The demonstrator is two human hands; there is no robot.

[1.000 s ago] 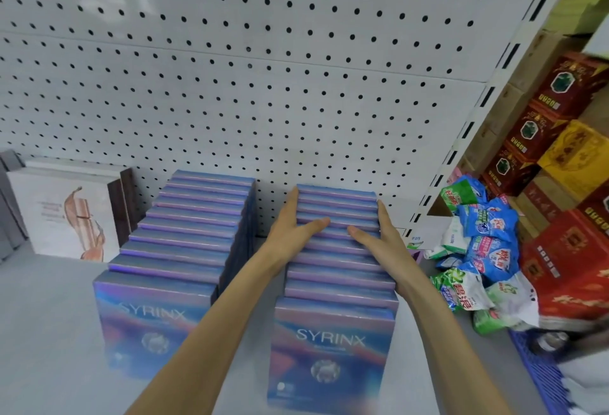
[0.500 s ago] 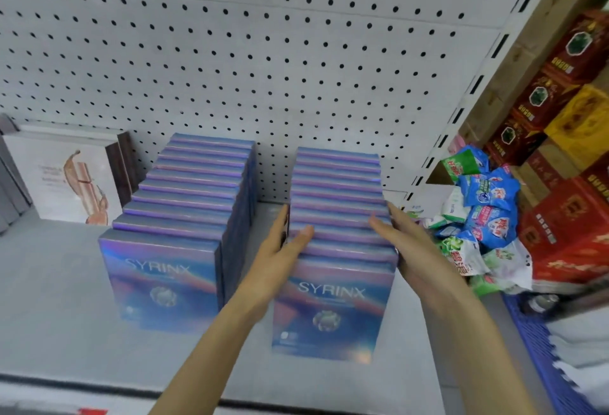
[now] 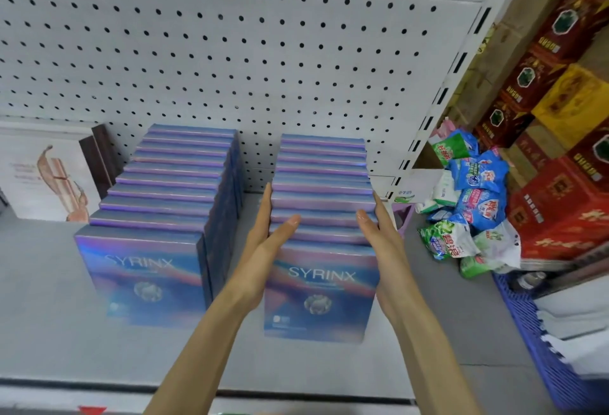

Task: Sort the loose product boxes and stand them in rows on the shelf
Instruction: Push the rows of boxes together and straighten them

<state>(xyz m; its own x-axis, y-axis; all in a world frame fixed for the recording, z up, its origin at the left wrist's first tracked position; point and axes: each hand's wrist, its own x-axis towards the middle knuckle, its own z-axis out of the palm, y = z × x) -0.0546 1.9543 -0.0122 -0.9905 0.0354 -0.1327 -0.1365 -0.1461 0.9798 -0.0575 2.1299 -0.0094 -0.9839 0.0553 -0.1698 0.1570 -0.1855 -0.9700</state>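
Observation:
Two rows of blue-purple SYRINX boxes stand upright on the grey shelf (image 3: 39,315), running back to the pegboard. The left row (image 3: 145,269) stands untouched. My left hand (image 3: 263,250) presses flat against the left side of the right row (image 3: 321,289), with its thumb lying over the box tops. On the row's right side lies my right hand (image 3: 382,243), fingers straight along the boxes and thumb on top. Both hands squeeze the front part of this row between them.
White boxes with a figure picture (image 3: 43,180) stand at the far left. A pile of green and blue packets (image 3: 468,203) lies right of the shelf upright, with red and yellow cartons (image 3: 566,138) behind. A blue plastic crate (image 3: 534,342) sits at the lower right.
Both hands have slid from the middle of the right row toward its front, staying on its two sides. The view has tilted down, showing the shelf's front edge.

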